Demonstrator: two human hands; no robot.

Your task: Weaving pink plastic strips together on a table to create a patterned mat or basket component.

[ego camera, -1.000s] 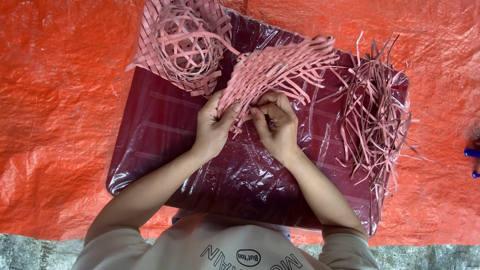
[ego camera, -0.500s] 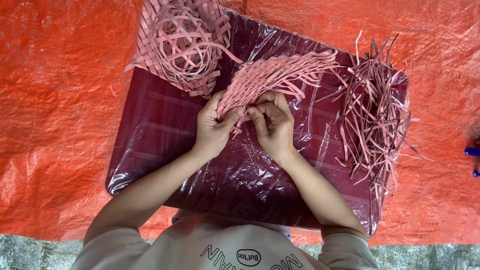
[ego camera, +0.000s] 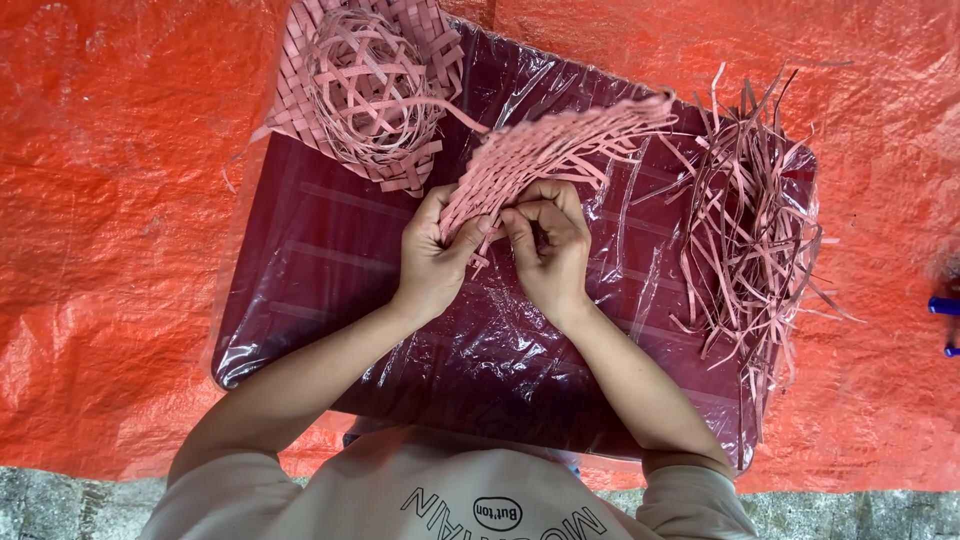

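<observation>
Both of my hands pinch the near end of a partly woven mat of pink strips (ego camera: 560,145), which stretches away to the upper right. My left hand (ego camera: 435,255) grips its lower left edge. Fingers curled, my right hand (ego camera: 550,245) holds strips at the same end. The mat rests over a dark red board wrapped in clear plastic (ego camera: 330,270).
A woven pink piece with a loose coil of strips on it (ego camera: 370,85) lies at the board's far left corner. A heap of loose pink strips (ego camera: 750,220) covers the board's right side. An orange tarp (ego camera: 110,220) lies underneath. Something blue (ego camera: 945,310) shows at the right edge.
The free far end of the woven mat has dropped a little lower toward the board. My hands stay at its near end with only small finger shifts.
</observation>
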